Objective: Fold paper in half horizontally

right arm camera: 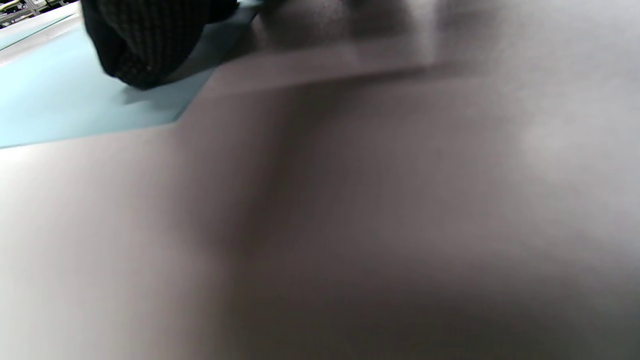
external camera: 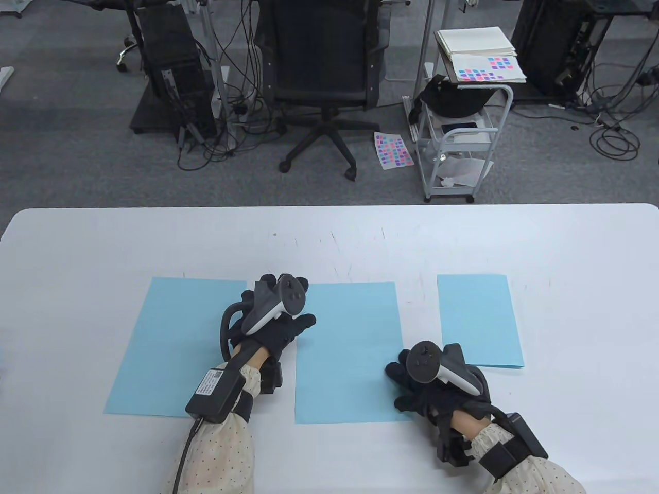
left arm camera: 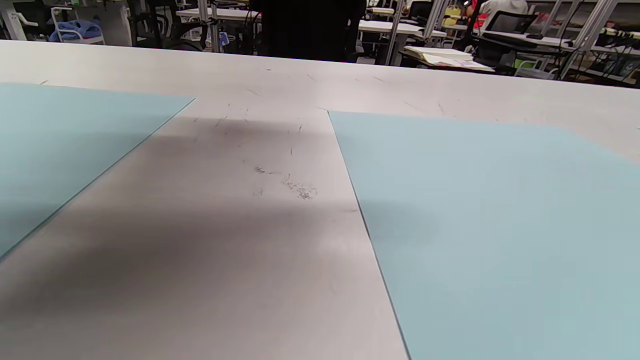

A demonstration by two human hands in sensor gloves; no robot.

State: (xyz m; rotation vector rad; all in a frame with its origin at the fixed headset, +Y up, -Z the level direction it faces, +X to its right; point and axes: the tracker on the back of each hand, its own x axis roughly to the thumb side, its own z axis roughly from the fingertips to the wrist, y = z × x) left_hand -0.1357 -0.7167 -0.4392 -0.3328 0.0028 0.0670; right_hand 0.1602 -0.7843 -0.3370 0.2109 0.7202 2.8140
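Three light blue sheets lie flat on the white table [external camera: 329, 236]. The left sheet [external camera: 170, 345] and the middle sheet [external camera: 350, 355] are full size. The right sheet [external camera: 479, 319] is narrower. My left hand [external camera: 291, 303] is over the gap between the left and middle sheets, fingers spread, holding nothing. My right hand [external camera: 399, 386] rests on the middle sheet's lower right corner. In the right wrist view a gloved fingertip [right arm camera: 145, 40] touches the blue paper [right arm camera: 75, 105] near its corner. The left wrist view shows the left sheet [left arm camera: 50, 150] and the middle sheet [left arm camera: 500, 225], and no fingers.
Beyond the table's far edge are an office chair [external camera: 322, 77], a white wire cart [external camera: 458, 139] with papers on top, and cables on the floor. The table has scratch marks [external camera: 334, 242] behind the sheets.
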